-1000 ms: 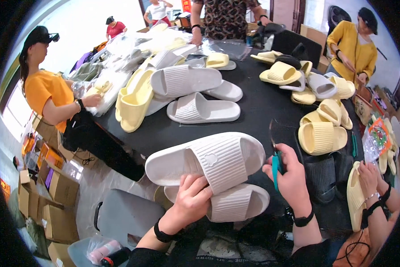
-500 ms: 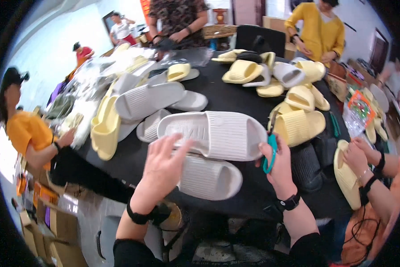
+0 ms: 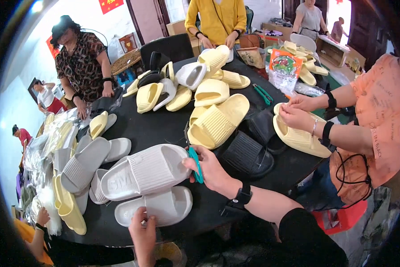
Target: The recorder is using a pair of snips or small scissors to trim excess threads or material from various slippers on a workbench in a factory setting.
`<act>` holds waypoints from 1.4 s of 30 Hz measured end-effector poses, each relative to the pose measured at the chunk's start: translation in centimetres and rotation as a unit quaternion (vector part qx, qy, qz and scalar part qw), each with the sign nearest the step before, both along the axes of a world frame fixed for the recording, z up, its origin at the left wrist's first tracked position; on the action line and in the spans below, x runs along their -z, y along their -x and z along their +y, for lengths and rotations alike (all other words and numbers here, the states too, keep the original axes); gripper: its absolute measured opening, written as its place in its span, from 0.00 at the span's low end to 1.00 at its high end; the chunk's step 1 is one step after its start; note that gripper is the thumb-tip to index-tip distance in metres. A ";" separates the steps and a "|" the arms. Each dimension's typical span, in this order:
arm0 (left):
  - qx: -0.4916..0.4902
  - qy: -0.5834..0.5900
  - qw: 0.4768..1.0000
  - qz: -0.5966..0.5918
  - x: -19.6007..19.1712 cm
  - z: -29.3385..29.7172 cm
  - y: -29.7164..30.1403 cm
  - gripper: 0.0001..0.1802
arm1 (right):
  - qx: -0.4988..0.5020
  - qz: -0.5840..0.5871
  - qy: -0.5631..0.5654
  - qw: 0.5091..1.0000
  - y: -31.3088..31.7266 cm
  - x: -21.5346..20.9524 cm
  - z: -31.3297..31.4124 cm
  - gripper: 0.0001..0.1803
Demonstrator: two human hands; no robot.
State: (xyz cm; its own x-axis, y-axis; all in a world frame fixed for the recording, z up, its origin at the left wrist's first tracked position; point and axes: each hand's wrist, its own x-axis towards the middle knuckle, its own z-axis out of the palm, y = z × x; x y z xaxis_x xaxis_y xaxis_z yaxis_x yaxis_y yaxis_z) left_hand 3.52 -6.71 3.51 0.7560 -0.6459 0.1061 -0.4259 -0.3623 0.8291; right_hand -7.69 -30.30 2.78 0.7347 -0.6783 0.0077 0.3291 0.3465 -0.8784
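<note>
Teal-handled scissors (image 3: 195, 165) are held in my right hand (image 3: 215, 174), blades pointing up and away. The same hand's thumb and fingers also meet the right end of a light grey slide slipper (image 3: 155, 167). A second grey slipper (image 3: 166, 209) lies just nearer, partly under the first. My left hand (image 3: 143, 231) has its thumb and finger closed at this slipper's near edge. Both slippers rest on the black tabletop (image 3: 209, 218).
Grey slippers (image 3: 85, 162) and yellow ones (image 3: 68, 209) are piled left, beside clear plastic bags (image 3: 44, 155). Yellow slippers (image 3: 220, 120) and black ones (image 3: 246, 153) lie beyond my right hand. Another pair of scissors (image 3: 263, 94) lies farther back. At right, a person handles a yellow slipper (image 3: 300, 133).
The view has turned to the right. My left hand has moved from above the upper grey slipper to the lower one's near edge. My right hand still holds the scissors at the upper slipper's end.
</note>
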 end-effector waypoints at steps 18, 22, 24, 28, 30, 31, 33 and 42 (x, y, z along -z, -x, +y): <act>-0.012 -0.185 0.908 -0.376 -4.1 8.0 -6.3 0.18 | 0.019 0.051 0.092 0.994 0.7 -1.0 -0.2 0.31; -0.067 -0.090 0.978 -0.176 0.4 10.3 -5.4 0.36 | 0.047 0.075 0.129 0.988 1.0 -1.5 -0.6 0.28; 0.038 -0.137 0.974 -0.176 0.8 10.3 -4.4 0.33 | 0.052 0.082 0.144 0.985 0.9 -1.7 -0.7 0.25; -0.052 -0.126 0.972 -0.190 1.3 9.8 -2.2 0.44 | -0.024 0.098 0.135 0.986 0.7 -1.9 -0.7 0.24; -0.076 -0.159 0.971 -0.164 1.2 10.6 -3.3 0.50 | -0.072 0.115 0.139 0.981 0.2 -1.6 -0.6 0.23; -0.033 -0.132 0.980 -0.143 0.9 11.0 -3.9 0.48 | -0.080 0.109 0.131 0.982 0.1 -1.2 -0.6 0.24; 0.018 -0.109 0.986 -0.125 0.8 12.1 -5.1 0.48 | -0.102 0.092 0.110 0.984 0.0 -0.5 -0.8 0.25; 0.092 -0.100 0.983 -0.124 -0.6 12.6 -6.2 0.53 | -0.139 0.132 0.114 0.975 0.1 -1.2 0.3 0.23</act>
State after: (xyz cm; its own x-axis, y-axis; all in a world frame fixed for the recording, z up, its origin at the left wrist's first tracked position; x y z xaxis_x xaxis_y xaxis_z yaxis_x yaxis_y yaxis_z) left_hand 9.71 5.85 4.12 0.5912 -0.7960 0.1295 -0.6790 -0.4046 0.6126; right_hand -7.81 -30.00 3.94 0.8871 -0.4547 -0.0793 0.0017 0.1750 -0.9846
